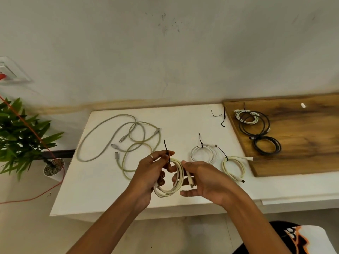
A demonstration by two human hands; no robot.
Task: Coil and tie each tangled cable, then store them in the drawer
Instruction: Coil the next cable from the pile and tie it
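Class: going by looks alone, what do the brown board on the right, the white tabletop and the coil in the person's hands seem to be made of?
Brown board: probably wood or wood-look laminate; dark streaky grain, low sheen.
White tabletop: likely painted or laminated board; plain, smooth, matte, thin edge.
Cream coiled cable held by the left hand and right hand: seemingly rubbery plastic sheath; smooth, bends in even loops. Its thin black tie looks like plastic or coated wire; too small to tell.

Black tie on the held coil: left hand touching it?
Touching. Head view shows the left hand pinching the black tie above the cream cable coil.
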